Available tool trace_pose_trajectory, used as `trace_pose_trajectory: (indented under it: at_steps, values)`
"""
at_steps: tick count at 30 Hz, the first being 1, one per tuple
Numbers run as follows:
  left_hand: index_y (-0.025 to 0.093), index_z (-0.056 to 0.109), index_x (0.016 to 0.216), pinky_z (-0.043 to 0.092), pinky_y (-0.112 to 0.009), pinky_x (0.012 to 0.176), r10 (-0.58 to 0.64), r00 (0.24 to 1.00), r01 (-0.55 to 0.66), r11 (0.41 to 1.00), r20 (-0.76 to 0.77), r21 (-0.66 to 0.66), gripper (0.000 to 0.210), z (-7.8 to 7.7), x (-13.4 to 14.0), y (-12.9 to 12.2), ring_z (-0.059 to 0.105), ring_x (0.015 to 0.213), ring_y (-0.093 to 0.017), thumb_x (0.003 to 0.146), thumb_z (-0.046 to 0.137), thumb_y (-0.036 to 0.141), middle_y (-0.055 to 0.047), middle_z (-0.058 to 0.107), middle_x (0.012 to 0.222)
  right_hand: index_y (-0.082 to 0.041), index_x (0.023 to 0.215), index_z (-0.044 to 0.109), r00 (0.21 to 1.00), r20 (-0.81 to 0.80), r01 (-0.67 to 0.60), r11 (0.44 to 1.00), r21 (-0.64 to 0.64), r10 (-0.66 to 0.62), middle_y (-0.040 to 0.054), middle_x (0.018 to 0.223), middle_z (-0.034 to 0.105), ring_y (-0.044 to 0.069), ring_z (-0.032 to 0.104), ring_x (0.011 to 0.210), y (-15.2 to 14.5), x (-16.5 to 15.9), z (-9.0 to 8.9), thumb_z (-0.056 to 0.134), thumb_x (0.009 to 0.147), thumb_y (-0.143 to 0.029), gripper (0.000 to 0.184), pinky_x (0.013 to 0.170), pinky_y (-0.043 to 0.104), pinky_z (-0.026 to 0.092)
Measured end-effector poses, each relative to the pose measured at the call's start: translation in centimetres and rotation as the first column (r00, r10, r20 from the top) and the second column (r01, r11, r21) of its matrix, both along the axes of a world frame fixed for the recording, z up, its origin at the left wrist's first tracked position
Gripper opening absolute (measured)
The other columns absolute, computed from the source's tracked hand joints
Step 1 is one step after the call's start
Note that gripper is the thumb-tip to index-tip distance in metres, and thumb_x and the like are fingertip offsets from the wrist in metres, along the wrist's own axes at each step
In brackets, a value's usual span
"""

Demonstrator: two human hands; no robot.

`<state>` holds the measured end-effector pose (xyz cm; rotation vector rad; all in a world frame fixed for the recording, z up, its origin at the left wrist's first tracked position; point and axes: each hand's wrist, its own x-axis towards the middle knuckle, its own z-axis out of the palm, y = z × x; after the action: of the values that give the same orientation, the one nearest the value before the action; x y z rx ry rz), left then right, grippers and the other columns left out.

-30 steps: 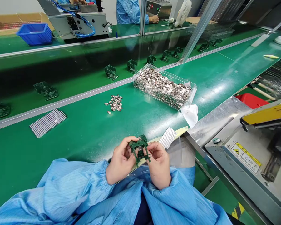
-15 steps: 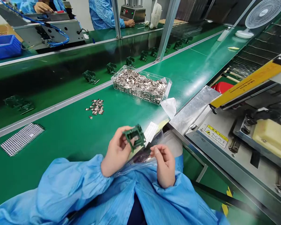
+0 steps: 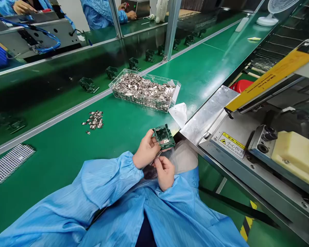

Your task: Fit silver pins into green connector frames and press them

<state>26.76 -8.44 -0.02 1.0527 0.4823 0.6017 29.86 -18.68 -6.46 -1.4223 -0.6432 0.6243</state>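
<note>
My left hand (image 3: 146,150) is closed around a green circuit board assembly (image 3: 164,137), holding it tilted over my lap. Just below it, my right hand (image 3: 165,172) is closed, thumb and index fingertips pinched together. Those fingertips meet the lower edge of a small white gridded sheet (image 3: 157,155), mostly hidden behind the left hand and the board. Whether a small piece sits in the pinch cannot be made out. A loose pile of small metal parts (image 3: 95,120) lies on the green bench to the left.
A clear tray (image 3: 140,100) full of small metal parts stands on the green bench (image 3: 113,137). Another gridded sheet (image 3: 11,163) lies at far left. On the right is a machine with a yellow bar (image 3: 270,80). Several board assemblies line the far strip; co-workers' hands appear behind.
The view has shifted. My left hand has carried the circuit board assembly up and rightward and turned it. My right hand has moved in close beneath it, to the gridded sheet's edge.
</note>
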Motion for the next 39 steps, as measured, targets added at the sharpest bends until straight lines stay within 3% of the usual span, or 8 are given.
trace_pose_trajectory:
  at_steps: [6, 11, 17, 21, 25, 28, 34, 39]
  values:
    - [0.019, 0.047, 0.104, 0.059, -0.024, 0.065, 0.019, 0.999, -0.019, 1.000, 0.028, 0.012, 0.050, -0.6, 0.1, 0.5, 0.072, 0.078, -0.017, 0.073, 0.081, 0.037, -0.005, 0.071, 0.096, -0.019, 0.072, 0.059, 0.987, 0.158, 0.010, 1.000, 0.029, -0.015, 0.0020, 0.063, 0.060, 0.015, 0.055, 0.059, -0.2, -0.1, -1.5, 0.052, 0.092, -0.037, 0.028, 0.057, 0.027, 0.044]
    - [0.018, 0.047, 0.104, 0.061, -0.027, 0.071, 0.030, 0.999, -0.031, 0.998, 0.027, 0.049, 0.048, -0.7, 0.3, 0.5, 0.071, 0.083, -0.017, 0.074, 0.080, 0.036, -0.005, 0.070, 0.099, -0.020, 0.067, 0.055, 0.967, 0.254, -0.011, 1.000, -0.001, 0.011, 0.0023, 0.064, 0.058, 0.016, 0.054, 0.061, -0.1, 0.2, -2.6, 0.049, 0.091, -0.039, 0.030, 0.060, 0.029, 0.044]
    - [0.018, 0.049, 0.106, 0.061, -0.029, 0.077, 0.043, 0.998, -0.047, 0.996, 0.048, 0.075, 0.049, -0.9, 0.2, 0.5, 0.069, 0.092, -0.019, 0.072, 0.082, 0.033, -0.006, 0.068, 0.104, -0.020, 0.063, 0.056, 0.957, 0.255, -0.100, 0.984, -0.148, 0.136, 0.0026, 0.059, 0.059, 0.016, 0.055, 0.056, -0.3, 1.8, -3.8, 0.047, 0.088, -0.041, 0.034, 0.055, 0.027, 0.043]
    - [0.018, 0.050, 0.104, 0.060, -0.032, 0.082, 0.044, 0.998, -0.048, 0.996, 0.054, 0.075, 0.048, -1.2, 0.3, 0.6, 0.069, 0.095, -0.020, 0.072, 0.081, 0.034, -0.006, 0.067, 0.103, -0.019, 0.068, 0.067, 0.935, 0.212, -0.216, 0.932, -0.290, 0.283, 0.0015, 0.056, 0.064, 0.015, 0.058, 0.050, -1.1, 3.3, -3.5, 0.051, 0.088, -0.036, 0.031, 0.050, 0.025, 0.042]
    - [0.020, 0.049, 0.106, 0.059, -0.031, 0.080, 0.081, 0.993, -0.088, 0.992, 0.081, 0.095, 0.048, -1.1, 0.2, 0.6, 0.068, 0.092, -0.018, 0.074, 0.080, 0.037, -0.005, 0.066, 0.101, -0.020, 0.068, 0.072, 0.910, 0.203, -0.268, 0.887, -0.376, 0.361, 0.0007, 0.053, 0.065, 0.017, 0.060, 0.047, -2.3, 4.7, -1.6, 0.060, 0.083, -0.035, 0.025, 0.049, 0.026, 0.044]
    - [0.020, 0.049, 0.108, 0.057, -0.026, 0.073, 0.124, 0.990, -0.135, 0.975, 0.072, 0.176, 0.044, -0.6, -0.9, 0.7, 0.065, 0.083, -0.015, 0.079, 0.075, 0.039, -0.003, 0.064, 0.095, -0.020, 0.075, 0.073, 0.924, 0.245, -0.189, 0.906, -0.378, 0.295, 0.0016, 0.059, 0.068, 0.017, 0.062, 0.051, -3.2, 5.7, 1.2, 0.063, 0.085, -0.039, 0.024, 0.051, 0.026, 0.047]
    - [0.020, 0.050, 0.116, 0.051, -0.024, 0.066, 0.213, 0.972, -0.163, 0.918, -0.102, 0.361, 0.038, -0.3, -5.1, 0.4, 0.058, 0.076, -0.014, 0.087, 0.065, 0.039, -0.002, 0.058, 0.088, -0.020, 0.090, 0.072, 0.921, 0.378, -0.036, 0.988, -0.153, 0.092, 0.0013, 0.072, 0.069, 0.016, 0.064, 0.063, -2.5, 5.6, 6.8, 0.064, 0.089, -0.030, 0.013, 0.060, 0.026, 0.051]
    - [0.020, 0.050, 0.119, 0.048, -0.024, 0.067, 0.252, 0.963, -0.186, 0.881, -0.097, 0.436, 0.035, -0.5, -6.2, 0.1, 0.055, 0.073, -0.014, 0.090, 0.059, 0.036, -0.001, 0.057, 0.083, -0.022, 0.090, 0.070, 0.839, 0.543, -0.016, 0.999, 0.046, -0.011, 0.0060, 0.097, 0.064, 0.021, 0.063, 0.092, 0.6, 3.5, 7.7, 0.062, 0.090, -0.022, 0.008, 0.080, 0.035, 0.052]
